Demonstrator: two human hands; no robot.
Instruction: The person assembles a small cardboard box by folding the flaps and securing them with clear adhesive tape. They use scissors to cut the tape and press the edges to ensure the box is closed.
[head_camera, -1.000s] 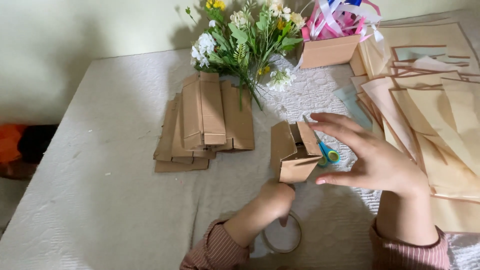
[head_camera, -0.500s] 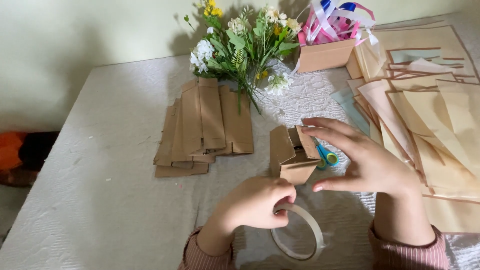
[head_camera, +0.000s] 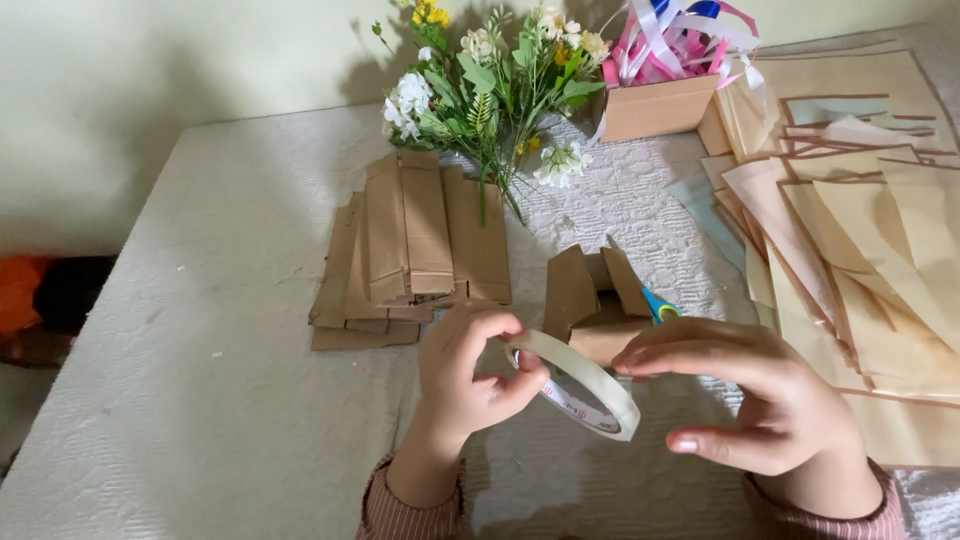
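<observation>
My left hand (head_camera: 470, 375) is gripping a tape roll (head_camera: 585, 385); my right hand (head_camera: 760, 405) is pinching its rim. One small cardboard box (head_camera: 595, 305) is standing untaped mid-table, flat blanks (head_camera: 410, 250) waiting behind.

The roll of tape (head_camera: 585, 385) is a thin ring, see-through and a bit white, with some red marks on the inside, and it is held up above the table, tilted so its round hole partly faces up. The left hand (head_camera: 470, 365) pinches its left edge between thumb and fingers, and the right hand (head_camera: 750, 400) touches its right edge with the fingertips. Just behind the ring stands a small brown cardboard box (head_camera: 592, 305) with its flaps open and sticking up
</observation>
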